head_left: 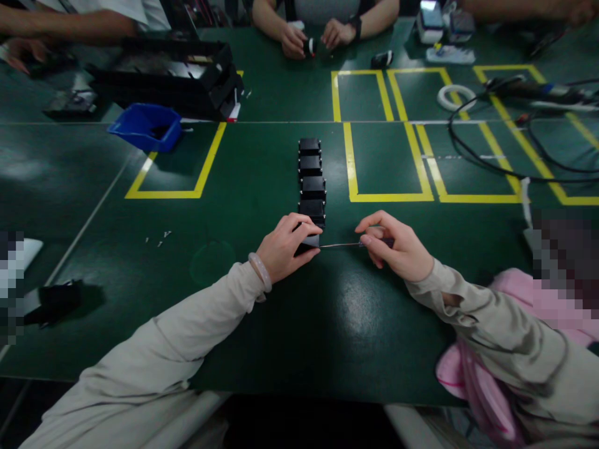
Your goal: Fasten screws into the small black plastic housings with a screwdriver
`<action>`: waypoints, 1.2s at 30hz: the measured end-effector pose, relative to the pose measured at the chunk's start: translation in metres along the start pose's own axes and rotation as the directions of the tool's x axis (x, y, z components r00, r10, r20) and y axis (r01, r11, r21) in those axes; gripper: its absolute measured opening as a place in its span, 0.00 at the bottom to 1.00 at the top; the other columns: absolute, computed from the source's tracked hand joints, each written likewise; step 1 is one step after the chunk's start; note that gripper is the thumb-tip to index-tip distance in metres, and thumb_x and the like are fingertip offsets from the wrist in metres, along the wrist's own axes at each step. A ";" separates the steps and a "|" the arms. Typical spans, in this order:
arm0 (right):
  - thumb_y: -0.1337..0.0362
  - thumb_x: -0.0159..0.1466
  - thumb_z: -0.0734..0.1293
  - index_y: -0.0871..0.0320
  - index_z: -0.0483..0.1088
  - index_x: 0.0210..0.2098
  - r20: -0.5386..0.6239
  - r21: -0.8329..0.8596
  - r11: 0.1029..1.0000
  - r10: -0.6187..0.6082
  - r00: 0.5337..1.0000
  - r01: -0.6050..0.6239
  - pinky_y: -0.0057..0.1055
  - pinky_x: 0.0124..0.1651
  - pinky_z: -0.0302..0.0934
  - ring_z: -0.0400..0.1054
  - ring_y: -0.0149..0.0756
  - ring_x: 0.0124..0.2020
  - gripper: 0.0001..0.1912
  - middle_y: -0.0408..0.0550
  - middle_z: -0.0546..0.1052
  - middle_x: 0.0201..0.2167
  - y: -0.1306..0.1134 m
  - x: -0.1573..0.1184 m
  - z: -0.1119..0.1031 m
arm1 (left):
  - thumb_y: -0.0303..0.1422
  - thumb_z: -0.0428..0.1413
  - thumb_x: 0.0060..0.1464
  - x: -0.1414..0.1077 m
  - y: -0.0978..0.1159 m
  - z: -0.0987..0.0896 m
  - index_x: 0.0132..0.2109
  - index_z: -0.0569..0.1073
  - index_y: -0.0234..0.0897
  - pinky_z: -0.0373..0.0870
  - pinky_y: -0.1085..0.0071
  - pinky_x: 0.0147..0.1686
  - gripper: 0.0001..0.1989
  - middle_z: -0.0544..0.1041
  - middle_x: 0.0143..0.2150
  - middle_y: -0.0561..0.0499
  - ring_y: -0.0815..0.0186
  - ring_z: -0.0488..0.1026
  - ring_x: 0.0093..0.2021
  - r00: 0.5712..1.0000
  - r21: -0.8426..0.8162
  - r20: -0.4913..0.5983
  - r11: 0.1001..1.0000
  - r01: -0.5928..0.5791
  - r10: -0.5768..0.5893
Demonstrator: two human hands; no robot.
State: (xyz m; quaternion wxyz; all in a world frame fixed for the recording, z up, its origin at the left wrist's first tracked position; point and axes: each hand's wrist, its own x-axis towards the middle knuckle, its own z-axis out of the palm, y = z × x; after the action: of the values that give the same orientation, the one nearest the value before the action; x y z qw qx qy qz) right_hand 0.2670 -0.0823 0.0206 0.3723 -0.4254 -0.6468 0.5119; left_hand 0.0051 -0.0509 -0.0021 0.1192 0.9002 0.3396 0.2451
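My left hand (286, 246) is closed around a small black block (309, 239) on the green table, fingers on its top and thumb along its near side. A screwdriver (341, 244) lies sideways in my right hand (395, 244), its handle pinched between thumb and fingers. The thin metal shaft points left, and its tip meets the right side of the block near a corner. Just beyond, several similar black blocks (311, 165) with small silver screws at their sides stand in a row running away from me.
Several loose screws (161, 238) lie to the left. A blue bin (148, 128) stands before stacked black trays (206, 81). Yellow tape (390, 197) marks rectangles on the table. Black cables (461, 140) and a white tape roll (456, 97) lie right. Across the table, another person's hands (316, 40) hold a small part.
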 end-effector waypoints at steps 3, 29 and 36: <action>0.56 0.69 0.63 0.59 0.65 0.41 0.013 0.001 0.999 0.039 0.999 -0.039 0.21 0.17 0.51 0.58 0.23 0.12 0.11 0.31 0.63 0.13 -0.002 0.000 0.001 | 0.32 0.58 0.60 0.000 0.000 0.000 0.52 0.69 0.36 0.71 0.58 0.51 0.14 0.70 0.51 0.43 0.57 0.69 0.51 1.000 -0.001 -0.001 1.000 -0.006 0.006; 0.56 0.68 0.65 0.57 0.64 0.41 0.009 0.001 1.000 0.027 1.000 -0.027 0.22 0.18 0.53 0.58 0.23 0.13 0.11 0.31 0.63 0.14 0.000 0.001 0.000 | 0.31 0.58 0.59 0.000 0.001 0.000 0.52 0.69 0.37 0.71 0.57 0.51 0.14 0.70 0.51 0.44 0.57 0.69 0.51 1.000 -0.013 0.003 1.000 0.014 -0.014; 0.56 0.69 0.63 0.58 0.65 0.41 -0.006 -0.008 0.999 0.042 0.999 -0.042 0.21 0.17 0.51 0.57 0.23 0.12 0.11 0.31 0.62 0.13 0.000 0.002 0.001 | 0.32 0.58 0.60 0.000 0.001 0.000 0.53 0.69 0.37 0.70 0.57 0.51 0.14 0.70 0.51 0.43 0.57 0.69 0.51 1.000 -0.010 0.019 1.000 0.017 -0.017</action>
State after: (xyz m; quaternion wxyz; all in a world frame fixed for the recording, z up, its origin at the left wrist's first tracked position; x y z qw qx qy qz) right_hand 0.2656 -0.0809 0.0209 0.3617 -0.4417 -0.6388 0.5158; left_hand 0.0056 -0.0514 -0.0015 0.1292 0.8989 0.3447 0.2374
